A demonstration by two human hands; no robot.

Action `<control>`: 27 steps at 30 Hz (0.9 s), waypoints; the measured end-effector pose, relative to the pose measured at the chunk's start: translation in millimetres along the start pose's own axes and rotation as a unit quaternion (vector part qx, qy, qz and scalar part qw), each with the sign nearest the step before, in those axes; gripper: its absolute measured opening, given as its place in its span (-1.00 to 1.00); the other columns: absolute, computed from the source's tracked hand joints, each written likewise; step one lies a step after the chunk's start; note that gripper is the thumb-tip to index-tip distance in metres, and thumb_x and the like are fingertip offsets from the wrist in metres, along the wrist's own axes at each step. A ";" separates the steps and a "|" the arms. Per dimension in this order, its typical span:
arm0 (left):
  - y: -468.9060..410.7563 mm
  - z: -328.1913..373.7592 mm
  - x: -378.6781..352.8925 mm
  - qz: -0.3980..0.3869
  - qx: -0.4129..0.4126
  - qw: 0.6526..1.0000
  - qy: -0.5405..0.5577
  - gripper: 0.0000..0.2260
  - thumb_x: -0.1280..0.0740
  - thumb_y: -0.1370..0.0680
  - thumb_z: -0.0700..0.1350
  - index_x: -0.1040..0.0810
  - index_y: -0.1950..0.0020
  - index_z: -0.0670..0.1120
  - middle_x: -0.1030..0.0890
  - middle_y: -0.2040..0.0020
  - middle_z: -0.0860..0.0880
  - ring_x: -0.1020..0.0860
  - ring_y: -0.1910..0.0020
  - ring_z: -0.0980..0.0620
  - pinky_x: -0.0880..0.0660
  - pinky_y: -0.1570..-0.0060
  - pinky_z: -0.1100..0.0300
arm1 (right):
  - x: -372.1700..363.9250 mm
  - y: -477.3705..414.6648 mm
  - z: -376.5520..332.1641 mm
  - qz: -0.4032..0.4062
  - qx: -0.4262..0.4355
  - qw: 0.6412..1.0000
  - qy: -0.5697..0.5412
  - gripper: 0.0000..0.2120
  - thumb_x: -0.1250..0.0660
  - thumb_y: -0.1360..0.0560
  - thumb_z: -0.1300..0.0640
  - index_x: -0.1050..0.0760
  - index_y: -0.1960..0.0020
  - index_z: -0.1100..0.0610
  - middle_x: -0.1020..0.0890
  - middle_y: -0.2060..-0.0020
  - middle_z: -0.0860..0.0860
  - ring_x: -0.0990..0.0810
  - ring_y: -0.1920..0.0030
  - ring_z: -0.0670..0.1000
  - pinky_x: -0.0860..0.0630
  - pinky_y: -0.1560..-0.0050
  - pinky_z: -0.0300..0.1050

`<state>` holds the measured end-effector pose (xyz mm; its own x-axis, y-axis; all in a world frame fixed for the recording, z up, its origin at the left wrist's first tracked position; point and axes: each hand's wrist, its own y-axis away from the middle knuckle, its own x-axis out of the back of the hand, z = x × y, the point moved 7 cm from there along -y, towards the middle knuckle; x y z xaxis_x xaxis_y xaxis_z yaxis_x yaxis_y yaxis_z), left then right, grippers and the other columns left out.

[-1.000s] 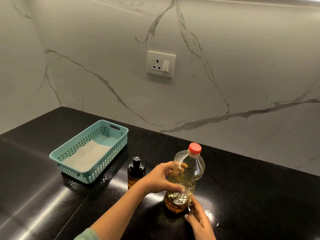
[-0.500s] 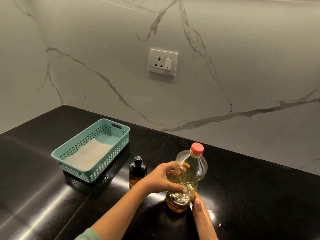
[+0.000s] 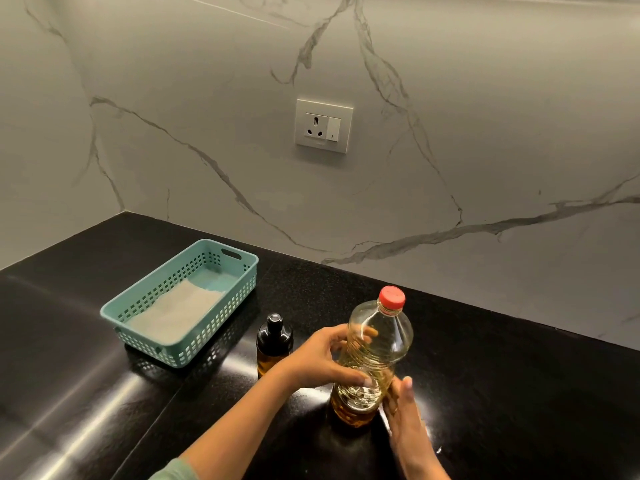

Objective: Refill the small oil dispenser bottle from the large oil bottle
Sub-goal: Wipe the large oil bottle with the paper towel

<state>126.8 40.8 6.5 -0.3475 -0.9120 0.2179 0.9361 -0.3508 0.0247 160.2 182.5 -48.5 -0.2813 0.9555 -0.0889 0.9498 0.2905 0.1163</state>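
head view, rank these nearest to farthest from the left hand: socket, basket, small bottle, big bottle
1. big bottle: gripped by the left hand itself, on the counter.
2. small bottle: just to the hand's left, standing apart from it.
3. basket: farther left and back on the counter.
4. socket: up on the wall behind, clearly farthest.
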 end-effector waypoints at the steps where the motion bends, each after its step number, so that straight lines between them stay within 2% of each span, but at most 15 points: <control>1: 0.1 0.1 0.0 -0.001 0.001 1.000 0.000 -0.45 -0.55 -0.38 -0.23 -0.50 -0.31 0.05 -0.60 -0.21 0.06 -0.54 -0.23 0.19 -0.50 -0.11 0.35 | -1.0 0.0 -10.5 0.001 0.009 1.000 -0.003 -0.14 -0.19 -0.09 -0.63 -0.45 -0.17 -0.08 -0.64 -0.05 -0.25 -0.55 -0.10 -0.32 -0.44 0.01 -0.50; 3: -0.2 -0.3 0.4 0.000 0.003 1.000 -0.003 -0.45 -0.56 -0.37 -0.22 -0.50 -0.31 0.05 -0.61 -0.20 0.05 -0.55 -0.23 0.17 -0.50 -0.13 0.32 | 3.0 1.4 -22.5 0.036 0.024 0.999 -0.004 -0.10 -0.19 -0.06 -0.64 -0.45 -0.19 -0.07 -0.64 -0.06 -0.28 -0.55 -0.15 -0.28 -0.45 0.01 -0.48; 5: -0.5 -1.2 0.5 0.001 0.005 1.000 -0.004 -0.45 -0.56 -0.37 -0.22 -0.50 -0.31 0.05 -0.61 -0.21 0.05 -0.54 -0.24 0.18 -0.50 -0.12 0.33 | -2.5 6.3 -30.7 0.022 0.035 0.999 -0.010 -0.11 -0.18 -0.10 -0.63 -0.43 -0.22 -0.07 -0.63 -0.08 -0.29 -0.54 -0.16 -0.28 -0.45 0.00 -0.49; 8: 0.1 -0.1 -0.7 -0.001 0.006 1.000 -0.005 -0.44 -0.56 -0.37 -0.22 -0.49 -0.31 0.06 -0.59 -0.22 0.07 -0.53 -0.23 0.23 -0.49 -0.08 0.38 | -0.3 5.2 -4.4 0.024 -0.004 1.000 0.001 -0.10 -0.20 -0.06 -0.64 -0.46 -0.19 -0.08 -0.64 -0.04 -0.29 -0.55 -0.11 -0.33 -0.44 0.03 -0.50; 12: 1.5 0.8 -2.5 -0.006 0.004 1.000 -0.002 -0.45 -0.52 -0.40 -0.27 -0.46 -0.31 0.07 -0.58 -0.19 0.10 -0.53 -0.17 0.34 -0.46 -0.02 0.47 | 11.5 -3.5 10.7 0.035 -0.038 0.999 0.005 -0.05 -0.21 0.04 -0.66 -0.53 -0.12 -0.04 -0.67 0.00 -0.22 -0.58 -0.07 -0.28 -0.43 -0.05 -0.37; 16: 1.8 -0.9 -3.2 -0.008 0.006 1.000 -0.010 -0.44 -0.53 -0.41 -0.22 -0.44 -0.31 0.14 -0.57 -0.24 0.11 -0.51 -0.21 0.31 -0.46 -0.05 0.47 | 17.5 -12.3 -2.7 0.053 -0.027 0.998 0.014 -0.04 -0.14 -0.07 -0.66 -0.53 -0.16 0.03 -0.67 -0.08 -0.06 -0.59 -0.17 -0.11 -0.39 -0.25 -0.14; 19: 0.7 -0.3 -2.1 -0.004 0.005 1.000 -0.013 -0.44 -0.54 -0.40 -0.22 -0.45 -0.28 0.16 -0.57 -0.24 0.09 -0.52 -0.21 0.31 -0.47 -0.04 0.46 | 13.4 -19.2 0.6 0.032 -0.039 0.998 0.027 -0.11 -0.11 -0.12 -0.65 -0.54 -0.12 0.00 -0.69 -0.01 -0.08 -0.63 -0.09 -0.12 -0.44 -0.12 -0.21; 21: 0.4 -0.4 -2.0 -0.005 0.002 1.000 -0.012 -0.44 -0.54 -0.39 -0.21 -0.46 -0.28 0.16 -0.58 -0.24 0.09 -0.52 -0.22 0.27 -0.48 -0.07 0.42 | 9.5 -24.3 2.1 0.027 -0.059 0.997 0.031 -0.33 -0.03 -0.31 -0.50 -0.52 -0.09 -0.04 -0.69 0.05 -0.10 -0.62 -0.04 -0.11 -0.44 -0.02 -0.28; 23: 0.1 -1.9 -1.8 -0.004 0.003 1.000 -0.012 -0.44 -0.55 -0.39 -0.19 -0.46 -0.31 0.15 -0.58 -0.25 0.10 -0.51 -0.26 0.22 -0.48 -0.16 0.33 | 10.3 -33.7 3.6 0.022 -0.082 0.996 0.037 -0.42 0.06 -0.40 -0.33 -0.49 -0.14 -0.03 -0.65 0.02 -0.09 -0.59 -0.05 -0.11 -0.49 0.03 -0.28; 25: 0.5 -3.7 -2.2 -0.002 0.006 1.000 -0.010 -0.41 -0.56 -0.38 -0.17 -0.45 -0.34 0.13 -0.57 -0.26 0.10 -0.50 -0.29 0.18 -0.46 -0.26 0.21 | 13.8 -42.1 2.8 0.014 -0.096 0.995 0.037 -0.39 0.13 -0.48 -0.28 -0.50 -0.19 0.03 -0.67 0.01 -0.02 -0.61 -0.07 -0.04 -0.53 0.00 -0.23; 27: 1.0 -4.1 -2.8 0.002 0.002 1.000 -0.012 -0.40 -0.56 -0.38 -0.16 -0.44 -0.34 0.16 -0.56 -0.26 0.12 -0.49 -0.29 0.19 -0.45 -0.29 0.18 | 19.8 -45.0 3.3 0.009 -0.110 0.993 0.033 -0.35 0.17 -0.50 -0.28 -0.53 -0.17 0.07 -0.68 0.00 0.04 -0.61 -0.11 0.04 -0.51 -0.13 -0.12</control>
<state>128.4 42.1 2.0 -0.3433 -0.9078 0.2410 0.9375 -0.3469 0.0287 112.4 188.2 -58.8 -0.2789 0.9601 -0.0207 0.9039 0.2697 0.3321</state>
